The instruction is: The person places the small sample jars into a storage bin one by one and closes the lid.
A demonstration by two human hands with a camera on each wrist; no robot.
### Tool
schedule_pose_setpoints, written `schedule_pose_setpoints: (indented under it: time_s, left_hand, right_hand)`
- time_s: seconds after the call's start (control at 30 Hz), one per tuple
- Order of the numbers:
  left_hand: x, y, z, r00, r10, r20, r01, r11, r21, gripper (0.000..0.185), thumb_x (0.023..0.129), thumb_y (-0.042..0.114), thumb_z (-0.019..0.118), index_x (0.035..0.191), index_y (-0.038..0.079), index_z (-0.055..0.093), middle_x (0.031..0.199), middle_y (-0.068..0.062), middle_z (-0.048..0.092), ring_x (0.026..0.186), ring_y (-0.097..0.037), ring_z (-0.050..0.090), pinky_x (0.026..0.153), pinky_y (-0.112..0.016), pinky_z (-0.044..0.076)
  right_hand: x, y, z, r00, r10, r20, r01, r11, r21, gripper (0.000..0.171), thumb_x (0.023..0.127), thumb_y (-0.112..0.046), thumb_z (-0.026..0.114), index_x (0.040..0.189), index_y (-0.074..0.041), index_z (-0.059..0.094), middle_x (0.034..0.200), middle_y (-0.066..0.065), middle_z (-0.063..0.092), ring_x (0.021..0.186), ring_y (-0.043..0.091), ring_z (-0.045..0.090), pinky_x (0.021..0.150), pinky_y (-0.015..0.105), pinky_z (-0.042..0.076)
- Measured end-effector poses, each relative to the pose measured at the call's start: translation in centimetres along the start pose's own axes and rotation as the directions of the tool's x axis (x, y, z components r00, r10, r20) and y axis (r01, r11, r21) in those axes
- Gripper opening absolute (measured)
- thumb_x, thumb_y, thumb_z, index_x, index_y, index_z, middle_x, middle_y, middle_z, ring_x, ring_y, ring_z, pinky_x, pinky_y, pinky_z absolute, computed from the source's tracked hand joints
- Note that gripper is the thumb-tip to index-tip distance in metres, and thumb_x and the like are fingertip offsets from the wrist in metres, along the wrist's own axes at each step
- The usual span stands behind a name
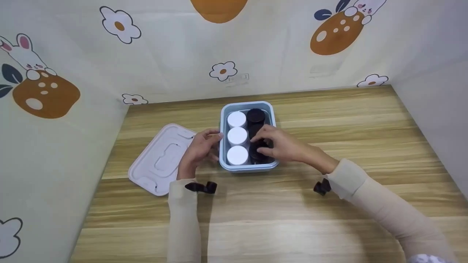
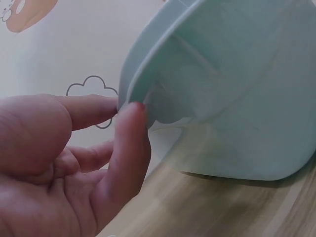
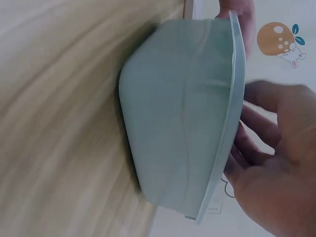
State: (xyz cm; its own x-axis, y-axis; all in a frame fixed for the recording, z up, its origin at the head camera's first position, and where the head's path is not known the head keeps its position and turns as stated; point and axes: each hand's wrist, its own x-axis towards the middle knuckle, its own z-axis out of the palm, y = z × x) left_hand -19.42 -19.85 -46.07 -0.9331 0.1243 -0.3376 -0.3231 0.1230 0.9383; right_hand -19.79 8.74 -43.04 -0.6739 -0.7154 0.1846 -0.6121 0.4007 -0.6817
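A light blue plastic bin (image 1: 248,168) stands on the table with two rows of round-lidded jars inside. Three jars with white lids (image 1: 237,136) fill its left row; jars with black lids (image 1: 256,116) stand in the right row. My left hand (image 1: 202,146) pinches the bin's left rim (image 2: 148,59) between thumb and finger. From the right, my right hand (image 1: 283,145) reaches over the rim, its thumb and fingers around the front black-lidded jar (image 1: 259,156). That hand partly covers the middle black lid. In the right wrist view, the bin wall (image 3: 173,108) hides the fingertips.
A pale pinkish-white lid (image 1: 157,164) with moulded ridges lies on the wooden table (image 1: 263,226) left of the bin, partly under my left hand. Behind the table hangs a printed wall covering (image 1: 270,51) with flowers, oranges and rabbits. Dark straps show at both wrists.
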Motion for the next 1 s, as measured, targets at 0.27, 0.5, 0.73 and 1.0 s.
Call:
schedule_pose_setpoints:
  time_s: [0.27,0.5,0.73,1.0]
  left_hand:
    - [-1.1,0.3,-0.9,0.998,0.001,-0.066,0.001,1.0,0.022,0.04,0.102,0.028,0.059,0.137,0.008,0.055,0.107,-0.007,0.061,0.074,-0.013,0.062,0.05,-0.027,0.057]
    - [-2.5,-0.3,-2.6,0.991,-0.004,-0.135,0.014,0.997,0.074,0.041,0.104,0.025,0.054,0.137,0.0,0.054,0.097,-0.009,0.062,0.074,-0.017,0.063,0.053,-0.027,0.057]
    - [-4.4,-1.1,-5.4,0.978,0.054,-0.2,-0.005,0.971,0.238,0.038,0.106,0.023,0.048,0.133,-0.004,0.055,0.101,-0.014,0.064,0.079,-0.016,0.066,0.061,-0.029,0.061]
    - [-6.5,-1.9,-8.3,0.941,0.085,-0.326,0.036,0.937,0.347,0.041,0.107,0.025,0.047,0.136,-0.004,0.055,0.122,-0.026,0.064,0.101,-0.026,0.066,0.072,-0.024,0.061]
  right_hand:
    - [-0.5,-1.6,1.7,0.979,0.05,-0.198,0.014,0.952,0.305,0.026,0.092,0.003,0.063,0.118,0.006,0.067,0.115,0.02,0.065,0.106,0.031,0.063,0.091,0.031,0.058]
    - [-0.3,-4.8,3.4,0.956,0.269,-0.12,-0.092,0.661,0.745,0.042,0.097,-0.002,0.059,0.136,0.011,0.051,0.134,0.034,0.056,0.12,0.032,0.064,0.099,0.029,0.056]
    - [0.0,-7.5,5.6,0.972,0.23,0.046,-0.132,0.375,0.917,0.055,0.102,-0.01,0.048,0.15,0.01,0.033,0.15,0.033,0.041,0.129,0.024,0.057,0.112,0.036,0.047]
    - [0.4,-9.1,8.9,0.982,0.091,0.164,-0.184,0.295,0.938,0.06,0.106,-0.022,0.042,0.154,0.008,0.022,0.157,0.03,0.032,0.143,0.033,0.043,0.12,0.05,0.036]
